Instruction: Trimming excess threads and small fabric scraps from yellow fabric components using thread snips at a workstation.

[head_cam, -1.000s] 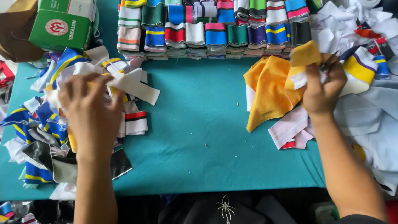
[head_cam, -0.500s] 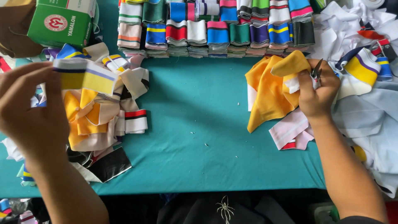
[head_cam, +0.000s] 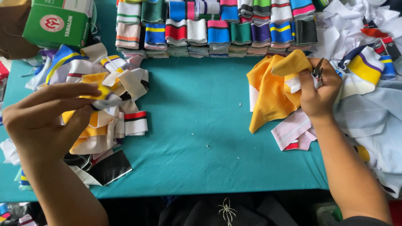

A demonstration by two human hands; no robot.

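my left hand (head_cam: 39,121) pinches a small yellow and white knit strip (head_cam: 104,97) over the left edge of the teal table (head_cam: 201,138). my right hand (head_cam: 320,90) grips small metal snips (head_cam: 317,71) and yellow cloth (head_cam: 272,90) near the right edge. the snips could nick the cloth if my grip slides.

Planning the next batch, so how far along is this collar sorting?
Done: folded striped collars stand in neat rows at the table's far edge. In hand: the left hand pinches a white and yellow piece over the loose pile; the right hand holds small snips against yellow cloth. Left: that loose pile and the white heap at right.
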